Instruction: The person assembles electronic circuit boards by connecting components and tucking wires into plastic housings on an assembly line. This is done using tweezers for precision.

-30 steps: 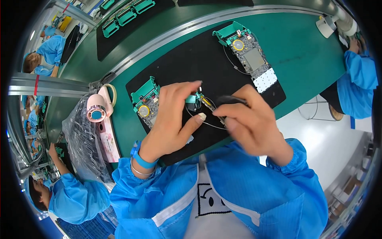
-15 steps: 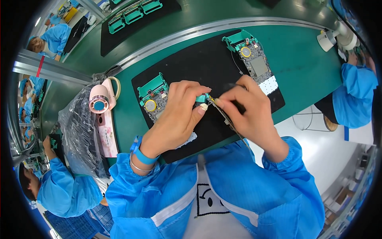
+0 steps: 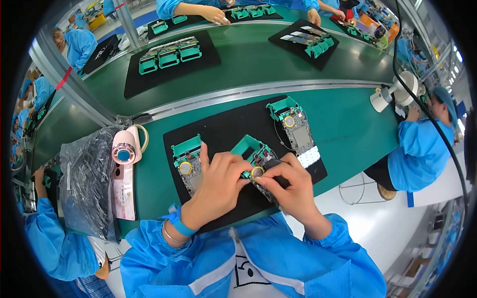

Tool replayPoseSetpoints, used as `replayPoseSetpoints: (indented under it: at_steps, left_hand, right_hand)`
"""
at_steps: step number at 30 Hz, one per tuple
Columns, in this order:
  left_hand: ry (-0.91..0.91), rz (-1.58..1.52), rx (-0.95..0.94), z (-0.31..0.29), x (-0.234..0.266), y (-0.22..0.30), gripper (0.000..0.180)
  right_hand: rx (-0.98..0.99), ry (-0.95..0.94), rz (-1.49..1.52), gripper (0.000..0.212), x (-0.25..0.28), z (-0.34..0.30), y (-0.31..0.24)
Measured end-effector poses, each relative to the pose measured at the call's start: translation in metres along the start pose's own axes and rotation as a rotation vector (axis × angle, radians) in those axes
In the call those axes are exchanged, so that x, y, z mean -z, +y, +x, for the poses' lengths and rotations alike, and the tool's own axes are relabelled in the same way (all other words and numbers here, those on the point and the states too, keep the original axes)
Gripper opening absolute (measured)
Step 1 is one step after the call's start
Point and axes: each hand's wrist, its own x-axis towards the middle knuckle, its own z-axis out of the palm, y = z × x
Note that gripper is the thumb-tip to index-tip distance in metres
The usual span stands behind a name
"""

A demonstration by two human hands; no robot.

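Observation:
Between my hands, a circuit board (image 3: 261, 160) in a green plastic frame (image 3: 245, 145) is tilted with its face toward me. My left hand (image 3: 218, 181) grips its left side between thumb and fingers, the index finger partly raised. My right hand (image 3: 290, 184) has thumb and fingertip pinched at the round yellow-rimmed coin cell (image 3: 257, 172). A dark object (image 3: 277, 169), its kind unclear, is held in the same fingers. Two similar boards lie on the black mat (image 3: 231, 116): a left board (image 3: 191, 176), partly behind my left hand, and a right board (image 3: 299, 134).
At left stand a pink handheld fan (image 3: 126, 146), a flowered pink box-like item (image 3: 124, 191) and a dark plastic bag (image 3: 87, 184). Past the metal rail (image 3: 248, 91), a green belt (image 3: 243, 59) carries mats of green-framed boards. A white fan (image 3: 397, 94) and a co-worker (image 3: 422, 144) are at right.
The board has turned from edge-on to face up, showing its green frame and coin cell. My right fingertips are now at the cell. The view takes in more of the far belt.

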Motion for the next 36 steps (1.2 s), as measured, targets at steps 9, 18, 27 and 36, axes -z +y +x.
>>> replayPoseSetpoints:
  at_steps: [9, 18, 27, 36]
  left_hand:
    - [0.18, 0.211, 0.082, 0.003, -0.004, 0.0, 0.042]
    - [0.024, -0.741, 0.838, -0.021, -0.019, 0.027, 0.023]
    - [-0.061, -0.91, 0.929, -0.011, -0.016, 0.021, 0.03]
    - [-0.098, -0.878, 0.893, -0.011, -0.016, 0.015, 0.03]
  right_hand:
    - [0.191, 0.001, -0.201, 0.012, -0.008, -0.01, 0.036]
    - [0.263, -0.096, -0.225, 0.011, -0.008, -0.014, 0.042]
    - [0.192, 0.03, -0.15, 0.011, -0.013, -0.014, 0.038]
    - [0.161, 0.045, -0.238, 0.013, -0.014, -0.014, 0.041]
